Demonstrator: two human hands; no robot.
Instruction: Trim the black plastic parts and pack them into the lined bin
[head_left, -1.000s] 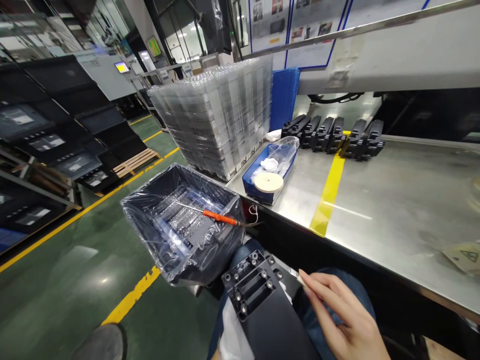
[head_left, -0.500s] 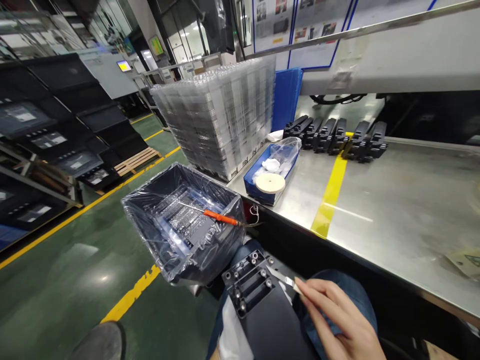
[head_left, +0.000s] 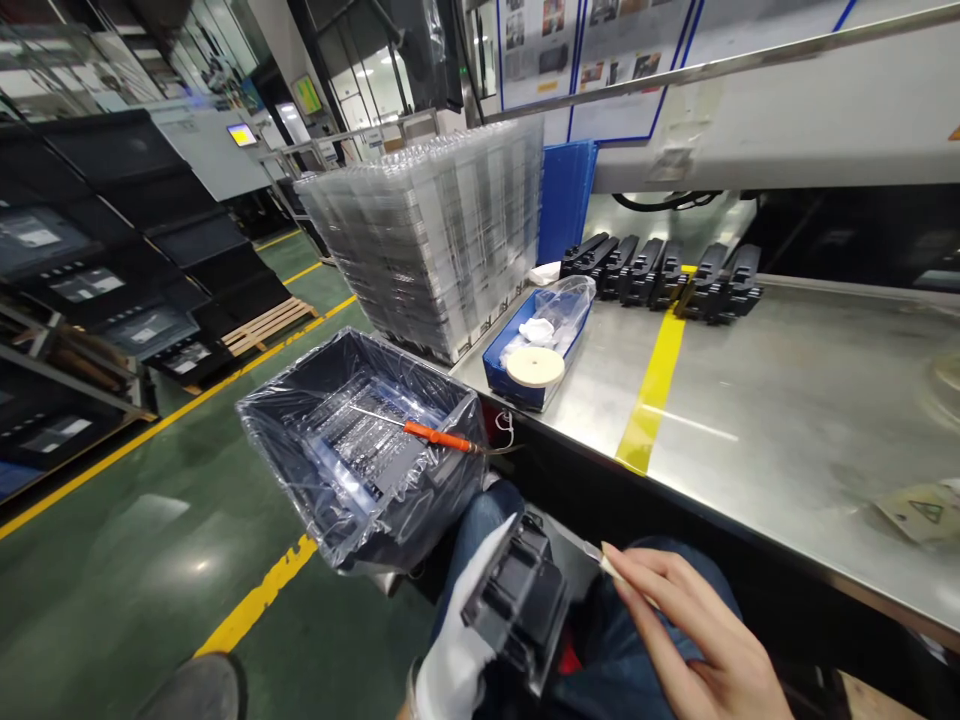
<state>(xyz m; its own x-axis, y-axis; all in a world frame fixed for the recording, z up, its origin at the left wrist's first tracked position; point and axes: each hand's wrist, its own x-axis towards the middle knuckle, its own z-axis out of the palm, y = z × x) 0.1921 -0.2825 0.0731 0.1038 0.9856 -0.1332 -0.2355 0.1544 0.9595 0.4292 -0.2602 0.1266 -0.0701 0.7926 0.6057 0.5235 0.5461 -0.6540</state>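
Note:
My left hand [head_left: 454, 655], in a white glove, is closed around a black moulded plastic part [head_left: 517, 590] above my lap. The part is tilted, its recessed side facing me. My bare right hand [head_left: 694, 630] pinches a small thin-bladed knife [head_left: 606, 564] with a pale handle. The metal tip points left towards the part's upper right edge; I cannot tell if it touches. In front of my knees stands a dark bin [head_left: 259, 425] lined with clear plastic, holding several stacked parts. A soldering-iron-like tool with an orange handle [head_left: 439, 436] lies across it.
On the metal bench [head_left: 787, 420] stand a row of black plastic parts [head_left: 652, 270] and a blue box [head_left: 517, 375] with a round cream disc [head_left: 535, 367]. Behind the bin rises a stack of clear trays [head_left: 435, 240]. Black crates [head_left: 150, 230] are piled at left.
The black part has been turned in my left hand, from its long flat face with screw holes to a recessed end. My gloved hand now shows more. The knife stays in my right hand.

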